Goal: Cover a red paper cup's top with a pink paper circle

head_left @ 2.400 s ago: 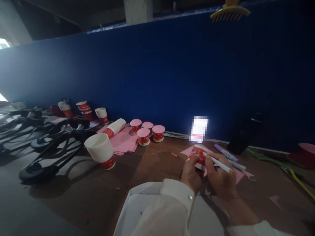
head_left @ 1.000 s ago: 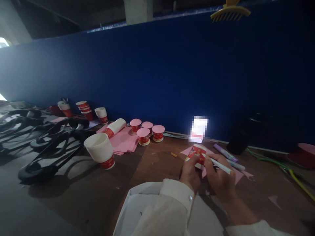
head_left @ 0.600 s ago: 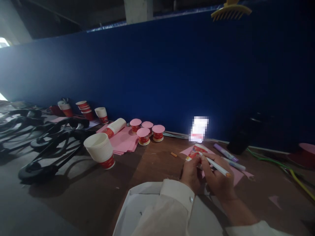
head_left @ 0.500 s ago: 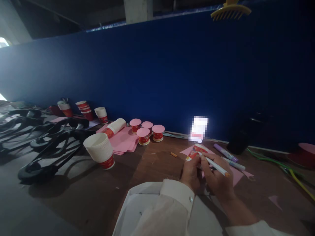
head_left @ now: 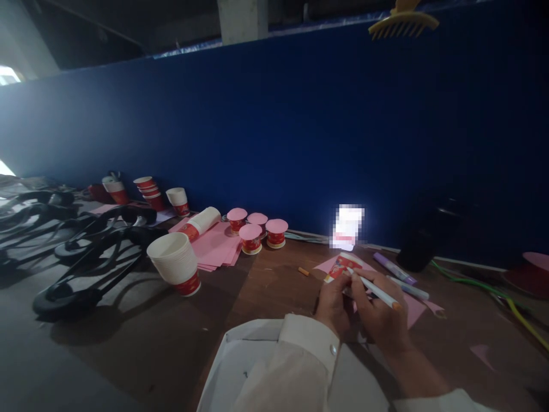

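My right hand point(head_left: 384, 317) is closed around a white marker with an orange end point(head_left: 380, 292), its tip slanting toward my left hand. My left hand point(head_left: 332, 303) has its fingers bent at the near edge of a red printed paper cup point(head_left: 343, 264), which appears to lie on its side. The fingers partly hide the cup and the marker's tip. Pink paper point(head_left: 417, 309) lies under and around both hands. To the right of the cup are a purple marker point(head_left: 394, 268) and a pale marker point(head_left: 408, 287).
Several short red cups with pink paper tops point(head_left: 251, 232) stand near the blue partition point(head_left: 257, 126). Left of them lie pink sheets point(head_left: 217, 252), beside a white cup stack point(head_left: 174, 260) and black cabled gear point(head_left: 86, 286). A glowing, blurred screen point(head_left: 348, 226) leans at the back.
The whole view has shifted very slightly. Both hands, the marker and the cup keep nearly the same positions.
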